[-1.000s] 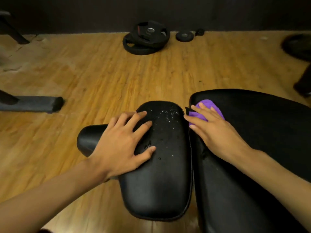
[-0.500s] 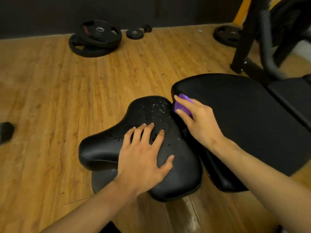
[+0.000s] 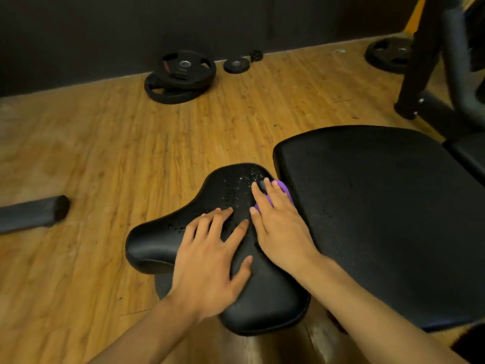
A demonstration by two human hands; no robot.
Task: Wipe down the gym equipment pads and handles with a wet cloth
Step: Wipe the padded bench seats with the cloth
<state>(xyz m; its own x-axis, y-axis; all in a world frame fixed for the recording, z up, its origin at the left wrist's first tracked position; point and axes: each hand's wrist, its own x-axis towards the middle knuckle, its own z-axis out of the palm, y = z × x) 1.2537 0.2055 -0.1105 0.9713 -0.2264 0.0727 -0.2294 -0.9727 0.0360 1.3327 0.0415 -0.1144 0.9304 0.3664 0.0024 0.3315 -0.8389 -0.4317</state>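
Cloth [image 3: 282,186], purple, lies at the seam between seat pad [image 3: 157,240] and back pad [image 3: 380,219]. Your right hand [image 3: 280,232] presses it with flat fingers, and your left hand [image 3: 210,261] is spread flat on the seat. Risk: the cloth snags in the gap, or you miss droplets [image 3: 236,187] under your left palm. Count: one cloth, two pads, two hands.

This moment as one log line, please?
phase: wiping | right hand: presses purple cloth on wet seat pad | left hand: flat on seat pad
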